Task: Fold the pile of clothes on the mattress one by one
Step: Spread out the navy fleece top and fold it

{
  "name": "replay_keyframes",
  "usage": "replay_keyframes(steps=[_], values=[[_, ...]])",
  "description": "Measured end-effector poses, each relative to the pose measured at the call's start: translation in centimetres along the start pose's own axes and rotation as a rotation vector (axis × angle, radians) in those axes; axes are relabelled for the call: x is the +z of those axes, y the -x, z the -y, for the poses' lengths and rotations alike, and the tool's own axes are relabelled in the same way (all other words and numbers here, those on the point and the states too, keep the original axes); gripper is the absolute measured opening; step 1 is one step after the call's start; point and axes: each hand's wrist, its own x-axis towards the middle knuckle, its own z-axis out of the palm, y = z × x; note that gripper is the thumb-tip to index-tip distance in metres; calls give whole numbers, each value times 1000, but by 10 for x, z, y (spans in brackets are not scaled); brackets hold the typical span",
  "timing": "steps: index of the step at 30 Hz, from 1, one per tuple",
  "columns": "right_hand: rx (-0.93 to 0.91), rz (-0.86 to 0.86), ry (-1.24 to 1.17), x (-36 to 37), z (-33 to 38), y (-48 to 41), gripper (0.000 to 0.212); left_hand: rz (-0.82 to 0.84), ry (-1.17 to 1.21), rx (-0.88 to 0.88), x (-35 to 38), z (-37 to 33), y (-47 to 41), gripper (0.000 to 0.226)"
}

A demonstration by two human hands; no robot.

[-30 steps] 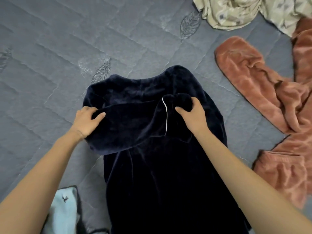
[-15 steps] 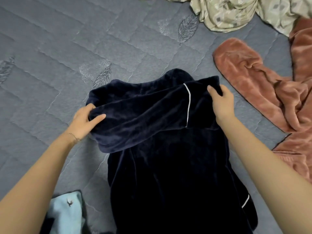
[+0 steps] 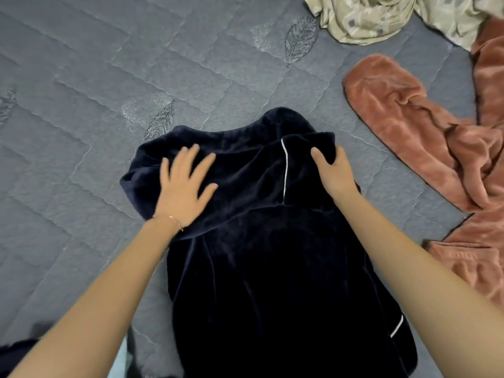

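Nothing can be read: no text, label, brand or number shows on the navy garment (image 3: 272, 268), the pink garment (image 3: 409, 137), the beige cloth (image 3: 368, 20) or the mattress (image 3: 109, 77).

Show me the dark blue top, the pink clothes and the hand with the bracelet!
blue top (image 3: 272, 268): head view, on its lower body.
pink clothes (image 3: 395, 118): head view, on the long tube part.
left hand (image 3: 184, 186): head view, on its back.
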Motion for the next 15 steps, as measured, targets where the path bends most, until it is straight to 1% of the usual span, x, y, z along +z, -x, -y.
replay_keyframes(steps=[2,4,6,8,10,12,14,15], values=[[-24,-17,24,-4,-4,2,48,54,-14,100,10,-30,0,58],[-67,-55,48,-10,-10,5,47,85,8,140,19,-61,0,57],[-102,-109,154,-20,-17,7,48,82,56,190,25,-94,-1,58],[-68,-149,331,-32,-30,7,47,66,48,283,31,-126,-5,58],[-3,-125,408,-46,-45,7,44,111,-27,347,37,-148,-11,59],[19,-66,374,-58,-59,8,39,216,-46,271,42,-158,-17,59],[64,-9,279,-66,-66,13,35,345,13,153,45,-162,-21,58],[101,25,233,-69,-67,16,32,381,12,126,45,-164,-21,57]])
